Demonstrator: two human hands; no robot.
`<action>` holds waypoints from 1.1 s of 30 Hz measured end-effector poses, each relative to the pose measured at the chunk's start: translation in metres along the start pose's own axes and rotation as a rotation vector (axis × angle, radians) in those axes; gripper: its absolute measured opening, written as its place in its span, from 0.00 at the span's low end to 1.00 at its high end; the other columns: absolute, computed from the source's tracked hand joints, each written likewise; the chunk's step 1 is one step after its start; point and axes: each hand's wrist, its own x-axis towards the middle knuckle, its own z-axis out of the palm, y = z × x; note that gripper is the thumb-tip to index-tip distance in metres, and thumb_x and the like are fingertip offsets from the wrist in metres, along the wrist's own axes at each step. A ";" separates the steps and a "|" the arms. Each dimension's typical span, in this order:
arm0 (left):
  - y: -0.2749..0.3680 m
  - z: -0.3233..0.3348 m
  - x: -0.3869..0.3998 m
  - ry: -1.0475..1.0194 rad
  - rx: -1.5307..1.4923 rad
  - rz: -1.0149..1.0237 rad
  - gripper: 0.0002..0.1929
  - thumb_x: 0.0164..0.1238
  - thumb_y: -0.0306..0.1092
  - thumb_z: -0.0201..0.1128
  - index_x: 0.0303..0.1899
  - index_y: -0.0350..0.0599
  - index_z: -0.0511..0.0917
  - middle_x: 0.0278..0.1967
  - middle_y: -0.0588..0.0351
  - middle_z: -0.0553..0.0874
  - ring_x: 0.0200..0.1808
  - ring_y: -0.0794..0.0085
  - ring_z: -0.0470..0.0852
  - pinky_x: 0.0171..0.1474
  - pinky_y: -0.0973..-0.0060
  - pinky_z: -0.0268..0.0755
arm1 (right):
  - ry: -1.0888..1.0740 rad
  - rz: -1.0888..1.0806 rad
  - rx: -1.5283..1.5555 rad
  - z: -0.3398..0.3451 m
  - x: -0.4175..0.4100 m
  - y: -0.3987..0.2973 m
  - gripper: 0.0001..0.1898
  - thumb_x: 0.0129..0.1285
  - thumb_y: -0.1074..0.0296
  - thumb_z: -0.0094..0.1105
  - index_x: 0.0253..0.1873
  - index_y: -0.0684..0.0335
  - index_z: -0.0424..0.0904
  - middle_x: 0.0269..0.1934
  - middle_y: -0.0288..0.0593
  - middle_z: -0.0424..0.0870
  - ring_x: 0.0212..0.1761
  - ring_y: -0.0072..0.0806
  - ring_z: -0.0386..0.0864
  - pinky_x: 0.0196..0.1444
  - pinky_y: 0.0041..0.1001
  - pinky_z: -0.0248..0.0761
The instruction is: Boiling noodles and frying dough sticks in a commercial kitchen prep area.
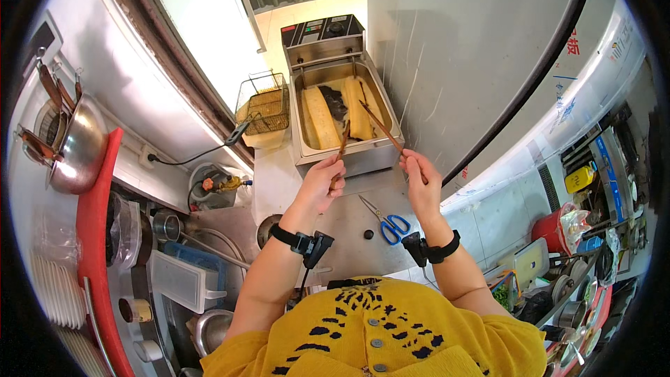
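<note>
My left hand [320,180] grips a brown wooden stick [344,141], which looks like a long chopstick. A second stick [386,131] is in my right hand [423,180]. Both sticks slant forward over the basin of a steel countertop electric fryer [361,164]. Two long golden pieces of dough lie side by side in the oil, a left piece [320,118] and a right piece [358,110]. The right stick's tip overlaps the right piece; the left tip is close to that piece's near end. Whether either tip touches it, I cannot tell.
A wire fry basket [264,102] stands left of the fryer. Blue-handled scissors [390,226] and a small black round object [368,234] lie on the steel counter [348,214]. A grey panel [445,52] rises close on the right. A gas valve [225,184] is at left.
</note>
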 end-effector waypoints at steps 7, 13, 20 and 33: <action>0.009 -0.008 -0.032 0.043 0.187 0.109 0.09 0.68 0.30 0.53 0.48 0.45 0.69 0.27 0.64 0.69 0.18 0.82 0.64 0.16 0.85 0.51 | -0.071 -0.061 -0.170 0.006 -0.001 0.001 0.11 0.66 0.68 0.52 0.46 0.67 0.79 0.35 0.42 0.81 0.34 0.20 0.75 0.36 0.19 0.67; 0.011 -0.015 -0.051 0.241 0.321 0.239 0.13 0.68 0.31 0.54 0.52 0.41 0.69 0.27 0.65 0.68 0.18 0.83 0.64 0.17 0.85 0.50 | -0.109 0.234 0.181 0.019 0.013 0.020 0.14 0.68 0.64 0.49 0.47 0.68 0.78 0.36 0.40 0.82 0.34 0.21 0.78 0.37 0.20 0.70; 0.020 -0.033 -0.036 0.132 0.161 0.108 0.04 0.67 0.30 0.54 0.41 0.47 0.70 0.26 0.66 0.68 0.18 0.82 0.66 0.17 0.84 0.54 | -0.040 0.425 0.436 0.025 0.017 0.015 0.15 0.69 0.64 0.48 0.48 0.69 0.78 0.37 0.42 0.82 0.36 0.22 0.79 0.39 0.20 0.71; 0.012 -0.015 -0.041 0.142 0.230 0.201 0.10 0.68 0.30 0.53 0.49 0.45 0.71 0.27 0.65 0.69 0.18 0.84 0.64 0.16 0.85 0.49 | -0.130 -0.094 -0.179 0.026 -0.012 0.004 0.11 0.65 0.68 0.52 0.48 0.68 0.78 0.37 0.50 0.81 0.38 0.33 0.79 0.42 0.26 0.70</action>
